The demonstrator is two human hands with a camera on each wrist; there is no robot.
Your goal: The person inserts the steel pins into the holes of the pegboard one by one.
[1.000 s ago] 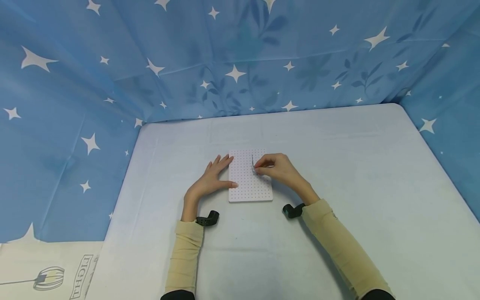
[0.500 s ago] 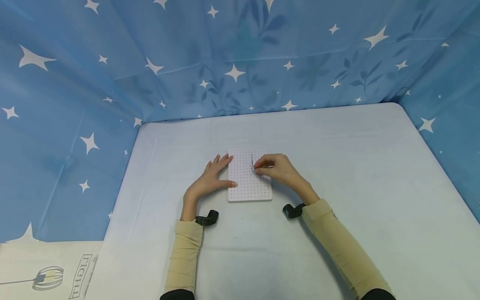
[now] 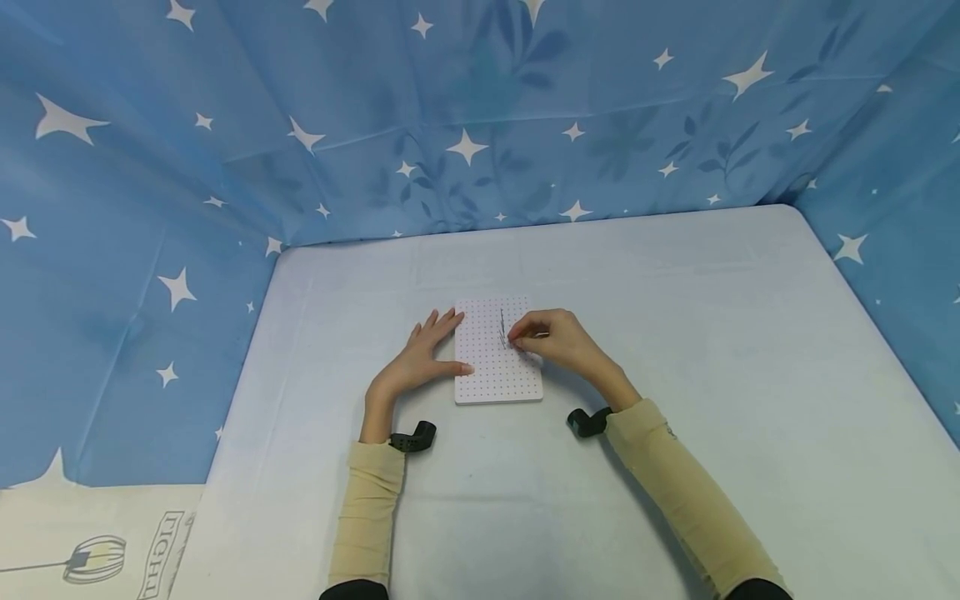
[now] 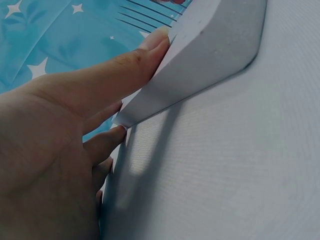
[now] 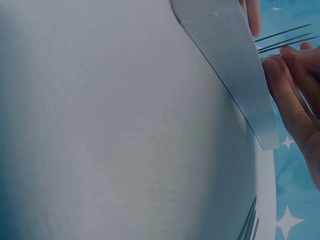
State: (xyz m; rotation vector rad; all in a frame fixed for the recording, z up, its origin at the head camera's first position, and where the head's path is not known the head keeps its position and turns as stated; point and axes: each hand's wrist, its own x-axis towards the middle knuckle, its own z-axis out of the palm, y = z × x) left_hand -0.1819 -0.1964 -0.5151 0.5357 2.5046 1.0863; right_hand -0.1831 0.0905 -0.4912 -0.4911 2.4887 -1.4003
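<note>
A white pegboard (image 3: 487, 375) with rows of small holes lies on the table. Several thin dark metal pins (image 3: 502, 327) stand up from it, plainer in the left wrist view as a row of pins (image 4: 145, 19). My left hand (image 3: 416, 358) lies at the board's left side with fingers spread: the thumb (image 4: 145, 52) rests on top, and other fingertips touch its side. My right hand (image 3: 555, 337) is over the board's right half, thumb and fingertips together, pinching what looks like one thin pin beside the standing ones; its lower end is hidden.
In the right wrist view, more dark pins (image 5: 248, 222) lie in a bunch past the board's edge. The white table (image 3: 675, 333) is bordered by a blue star-patterned curtain (image 3: 480, 108) behind and at the sides. A printed cloth (image 3: 90, 542) is at lower left.
My right hand has shifted very slightly right and nearer relative to the board. The left hand stays in place, and the head view has moved a little.
</note>
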